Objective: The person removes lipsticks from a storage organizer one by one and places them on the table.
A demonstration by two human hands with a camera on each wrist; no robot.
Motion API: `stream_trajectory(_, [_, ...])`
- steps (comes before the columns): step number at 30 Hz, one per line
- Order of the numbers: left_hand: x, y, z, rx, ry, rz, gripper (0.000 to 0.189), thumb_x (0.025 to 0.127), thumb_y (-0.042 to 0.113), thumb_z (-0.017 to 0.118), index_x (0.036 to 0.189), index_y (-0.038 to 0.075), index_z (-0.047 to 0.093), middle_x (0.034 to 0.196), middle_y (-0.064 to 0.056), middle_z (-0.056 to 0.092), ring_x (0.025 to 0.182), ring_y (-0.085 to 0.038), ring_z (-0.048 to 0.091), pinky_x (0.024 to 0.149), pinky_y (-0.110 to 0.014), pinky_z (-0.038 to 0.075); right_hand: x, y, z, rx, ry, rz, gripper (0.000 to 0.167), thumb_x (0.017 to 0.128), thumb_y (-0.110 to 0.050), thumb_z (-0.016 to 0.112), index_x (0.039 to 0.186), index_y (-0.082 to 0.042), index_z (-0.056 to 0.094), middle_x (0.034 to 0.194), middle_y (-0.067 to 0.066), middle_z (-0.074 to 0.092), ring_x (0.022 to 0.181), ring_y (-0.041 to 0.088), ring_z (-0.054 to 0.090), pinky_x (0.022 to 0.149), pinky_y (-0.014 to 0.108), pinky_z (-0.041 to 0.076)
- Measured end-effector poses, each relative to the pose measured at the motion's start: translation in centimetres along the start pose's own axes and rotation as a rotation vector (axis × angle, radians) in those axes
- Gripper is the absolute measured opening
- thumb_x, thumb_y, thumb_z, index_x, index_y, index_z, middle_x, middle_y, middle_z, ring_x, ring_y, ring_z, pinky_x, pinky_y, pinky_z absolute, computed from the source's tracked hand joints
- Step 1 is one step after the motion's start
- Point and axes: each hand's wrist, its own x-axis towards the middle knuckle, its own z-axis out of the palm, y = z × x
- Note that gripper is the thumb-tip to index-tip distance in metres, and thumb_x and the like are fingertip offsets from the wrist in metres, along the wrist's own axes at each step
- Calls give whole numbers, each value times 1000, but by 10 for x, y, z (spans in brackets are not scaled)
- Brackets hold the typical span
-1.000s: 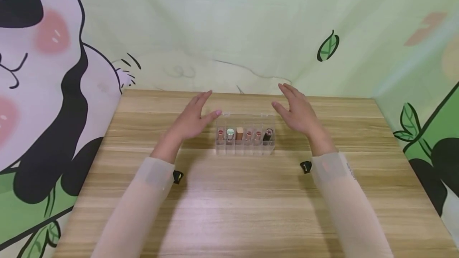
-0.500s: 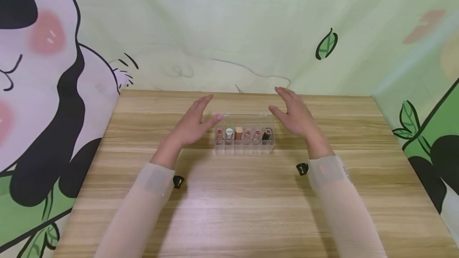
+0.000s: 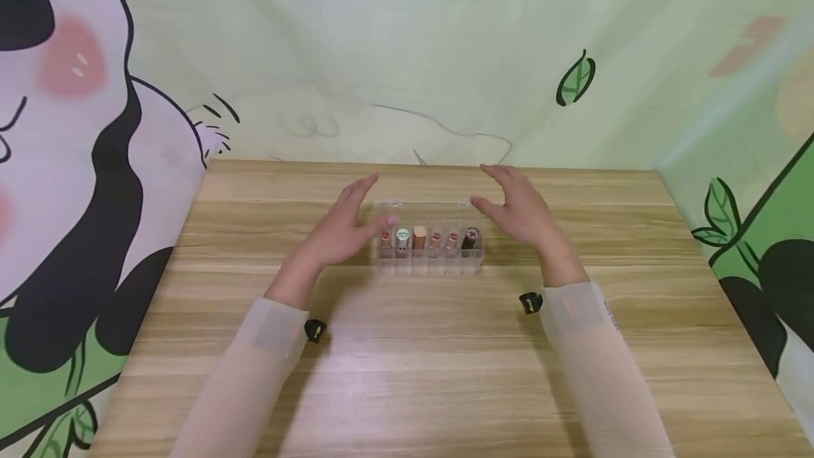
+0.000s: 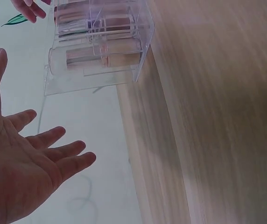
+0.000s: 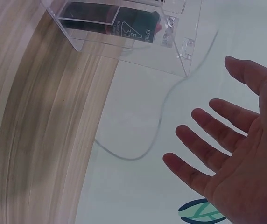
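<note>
A clear plastic lipstick organizer (image 3: 429,265) stands on the table with a row of several lipsticks, one to a compartment. Its rightmost one is a dark lipstick (image 5: 133,25), printed with white lettering in the right wrist view. At the row's left end stands a lipstick (image 4: 84,58) with a shiny band. My left hand (image 3: 340,228) hovers at the organizer's left side, fingers spread, its thumb overlapping the corner in the head view. On the other side, my right hand (image 3: 521,210) is held with fingers apart and the thumb toward the organizer. Neither hand holds anything.
The wooden table (image 3: 420,366) runs back to a wall covered by a printed cloth (image 3: 407,55) with panda and leaf drawings. Each wrist carries a small black camera, the left camera (image 3: 314,331) and the right camera (image 3: 531,302).
Both hands have come slightly nearer the organizer and lower, the right one drifting leftward and the left thumb now overlapping the box. The head view has shifted a little; the organizer stays in place.
</note>
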Motion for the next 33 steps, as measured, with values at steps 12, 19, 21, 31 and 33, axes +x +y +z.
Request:
stream_trajectory(12, [-2, -5, 9, -35, -25, 16, 104, 87, 71, 67, 166, 39, 7, 175, -10, 11, 158, -41, 21, 123, -64, 24, -6, 0, 3, 48, -17, 13, 64, 101, -36, 67, 155, -10, 45, 157, 16, 46, 136, 41, 50, 111, 62, 42])
stream_trajectory(19, [-6, -7, 16, -83, -48, -5, 109, 86, 62, 76, 165, 42, 4, 175, -11, 10, 157, -41, 22, 123, -64, 24, -11, -2, 4, 77, -32, 24, 62, 100, -35, 69, 153, -10, 49, 152, 14, 50, 134, 38, 51, 109, 61, 43])
stream_trajectory(21, [-6, -7, 17, -89, -53, -6, 110, 85, 61, 77, 165, 42, 4, 175, -10, 9, 158, -40, 21, 123, -63, 24, -13, -2, 4, 77, -39, 23, 61, 101, -35, 68, 153, -9, 48, 152, 14, 50, 135, 39, 51, 109, 62, 43])
stream_trajectory(31, [-6, -8, 23, -81, -57, 4, 119, 79, 67, 80, 165, 41, 2, 174, -11, 11, 157, -40, 22, 123, -61, 25, -17, -1, 5, 95, -41, 26, 59, 99, -33, 71, 151, -12, 51, 150, 13, 52, 134, 39, 52, 109, 62, 43])
stream_trajectory(33, [-6, -8, 24, -86, -59, -2, 119, 79, 64, 82, 165, 42, 2, 174, -10, 11, 158, -40, 21, 124, -61, 25, -18, 0, 5, 100, -48, 26, 60, 99, -33, 71, 151, -13, 51, 151, 13, 51, 134, 38, 52, 109, 62, 43])
